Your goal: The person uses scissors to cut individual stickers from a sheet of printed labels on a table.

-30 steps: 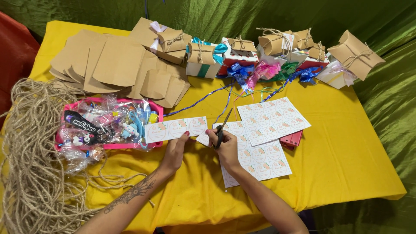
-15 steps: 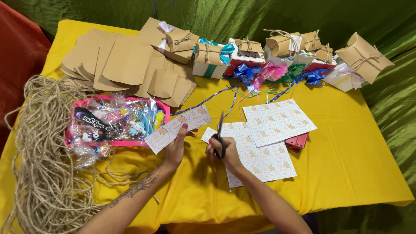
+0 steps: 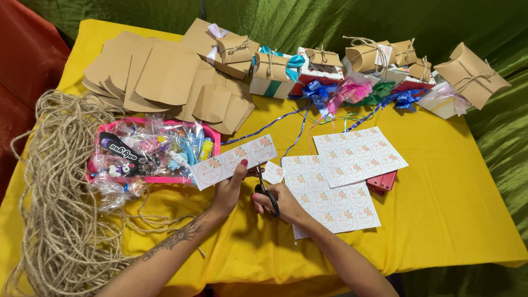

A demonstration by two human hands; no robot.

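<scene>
Yellow-draped table amid coloured fabric

A table under a smooth yellow cloth (image 3: 451, 220) fills the view; shiny crumpled green fabric (image 3: 495, 33) lies far and right, red fabric (image 3: 27, 60) left, in even light.

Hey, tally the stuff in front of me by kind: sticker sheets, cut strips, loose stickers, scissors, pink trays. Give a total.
Sheets: 2
Strip, in the left hand: 1
Loose sticker: 1
Scissors, in the right hand: 1
Tray: 1
Total: 6
</scene>
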